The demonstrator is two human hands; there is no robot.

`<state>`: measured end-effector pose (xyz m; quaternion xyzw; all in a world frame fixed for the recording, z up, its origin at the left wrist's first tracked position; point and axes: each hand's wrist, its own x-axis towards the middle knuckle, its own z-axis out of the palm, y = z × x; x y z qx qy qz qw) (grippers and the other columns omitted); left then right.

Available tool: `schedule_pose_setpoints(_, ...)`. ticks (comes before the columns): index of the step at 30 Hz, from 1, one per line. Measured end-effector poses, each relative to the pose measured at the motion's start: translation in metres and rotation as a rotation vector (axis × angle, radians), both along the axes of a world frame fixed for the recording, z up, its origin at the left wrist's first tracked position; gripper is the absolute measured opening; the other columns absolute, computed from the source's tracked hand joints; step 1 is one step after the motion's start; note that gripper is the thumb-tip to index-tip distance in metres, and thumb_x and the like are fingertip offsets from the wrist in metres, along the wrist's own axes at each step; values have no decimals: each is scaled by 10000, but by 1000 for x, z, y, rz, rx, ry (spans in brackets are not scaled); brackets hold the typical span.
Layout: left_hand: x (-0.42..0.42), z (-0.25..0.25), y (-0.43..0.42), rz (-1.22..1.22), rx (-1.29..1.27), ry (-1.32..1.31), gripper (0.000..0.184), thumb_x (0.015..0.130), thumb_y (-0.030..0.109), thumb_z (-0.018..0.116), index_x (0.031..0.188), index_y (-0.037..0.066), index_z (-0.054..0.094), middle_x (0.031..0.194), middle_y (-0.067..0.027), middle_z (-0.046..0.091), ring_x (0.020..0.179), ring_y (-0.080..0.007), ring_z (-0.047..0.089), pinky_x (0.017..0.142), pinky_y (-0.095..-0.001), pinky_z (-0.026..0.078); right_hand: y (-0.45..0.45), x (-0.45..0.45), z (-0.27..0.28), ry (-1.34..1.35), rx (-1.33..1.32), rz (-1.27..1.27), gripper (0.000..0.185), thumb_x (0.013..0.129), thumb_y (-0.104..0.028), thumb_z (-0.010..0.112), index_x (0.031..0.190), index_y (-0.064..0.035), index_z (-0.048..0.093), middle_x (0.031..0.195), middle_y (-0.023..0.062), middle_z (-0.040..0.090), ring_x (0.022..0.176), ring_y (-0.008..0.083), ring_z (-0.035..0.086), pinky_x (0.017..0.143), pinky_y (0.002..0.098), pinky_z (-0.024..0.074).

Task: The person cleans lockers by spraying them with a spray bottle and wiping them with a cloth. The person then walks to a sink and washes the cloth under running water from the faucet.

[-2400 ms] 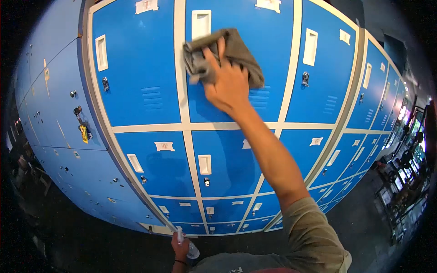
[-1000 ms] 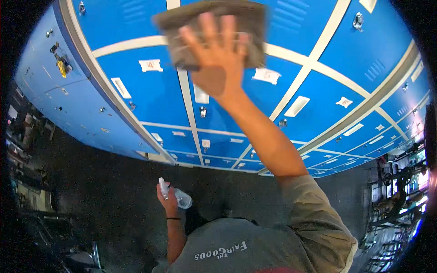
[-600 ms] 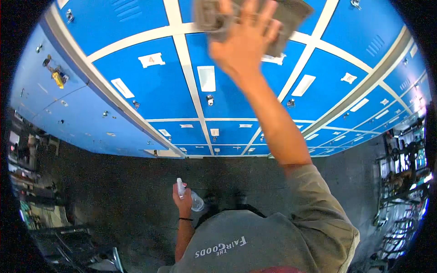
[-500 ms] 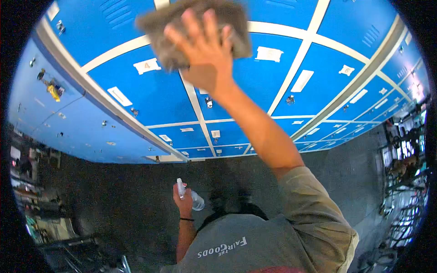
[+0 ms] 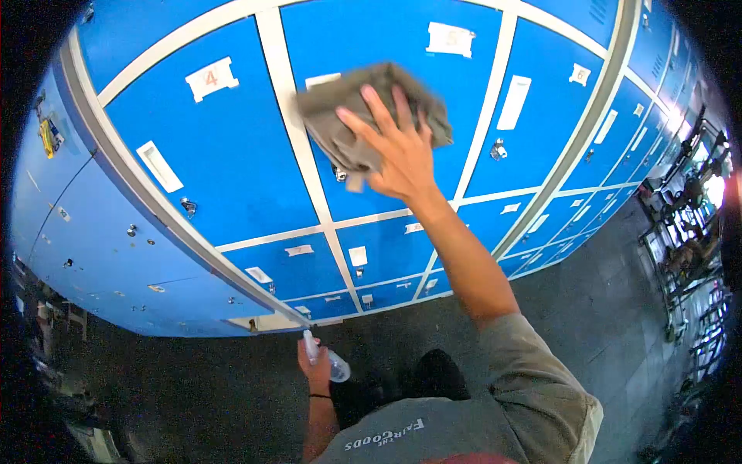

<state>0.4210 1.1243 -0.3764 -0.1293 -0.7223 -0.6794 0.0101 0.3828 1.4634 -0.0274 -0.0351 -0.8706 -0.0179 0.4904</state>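
Landmark: door 5 [image 5: 386,39]. Grey-brown cloth [image 5: 340,93] lies against its left-middle face, over the lower part of the pale handle [image 5: 321,80]; a lock [image 5: 340,174] shows just below the cloth. Right hand [image 5: 406,166]: grip wide, fingers spread over the cloth. Left hand [image 5: 315,367]: grip narrow, closed around the upper part of a clear spray bottle [image 5: 338,369], below door 5, apart from it.

Extent: upper and right parts of door 5 lie outside the cloth. Finish looks alike on door 4 [image 5: 209,139], to its left, and door 6 [image 5: 553,100], to its right; amount done or left cannot be told.

Containers: doors 4, 5, 6 appear shut, contents hidden. Bottle's fill level unclear.
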Motion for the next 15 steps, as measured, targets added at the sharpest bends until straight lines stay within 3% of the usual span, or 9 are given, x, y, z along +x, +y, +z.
schedule_pose_setpoints(2,1,-40,3,-51,23,-39,233,739,-13,614,960,42,563,855,-36,558,764,-119,527,652,-287,450,29,22,-44,-93,-107,21,666,697,-296,568,1359,-321,497,1516,112,307,1404,421,208,1046,651,187)
schedule_pose_setpoints(4,9,-42,12,-139,3,32,211,740,6,626,940,42,570,859,-41,565,752,-137,539,644,-295,457,68,25,-67,98,13,-164,700,658,-353,612,1349,-352,499,1496,130,331,1406,419,203,1042,657,184)
schedule_pose_setpoints(5,11,-47,17,-182,-2,63,200,741,16,632,931,43,574,861,-43,569,747,-146,545,640,-300,461,83,21,-71,190,77,-255,718,639,-381,634,1344,-368,499,1486,138,343,1406,418,201,1040,660,182)
schedule_pose_setpoints(8,5,-133,19,-216,-204,-67,191,735,40,640,918,44,585,875,-55,588,732,-175,565,628,-319,472,51,1,-40,409,60,-300,710,660,-374,591,1360,-376,477,1508,133,302,1407,440,171,1023,695,147)
schedule_pose_setpoints(9,11,-114,25,-219,-259,103,200,730,43,633,924,46,584,869,-72,596,717,-213,583,619,-335,482,43,-3,-43,373,94,-294,709,664,-373,595,1362,-394,469,1520,115,285,1406,439,174,1017,706,142)
schedule_pose_setpoints(11,9,-134,32,-218,-160,-23,203,729,45,628,927,46,583,861,-81,591,721,-227,590,633,-340,487,24,-6,-64,253,150,-226,717,667,-365,629,1357,-445,451,1540,66,262,1407,411,188,1006,722,138)
schedule_pose_setpoints(14,11,-154,39,-197,-129,33,196,738,52,615,929,42,577,851,-96,577,717,-249,589,639,-349,490,24,9,-129,29,254,-137,742,654,-372,669,1355,-459,443,1536,58,273,1402,386,222,1004,724,142)
schedule_pose_setpoints(15,11,-162,41,-185,-139,92,191,742,56,609,930,39,575,848,-101,572,714,-256,587,639,-353,489,33,20,-149,-56,229,-148,672,643,-379,691,1292,-422,523,1524,78,299,1391,368,265,994,717,156)
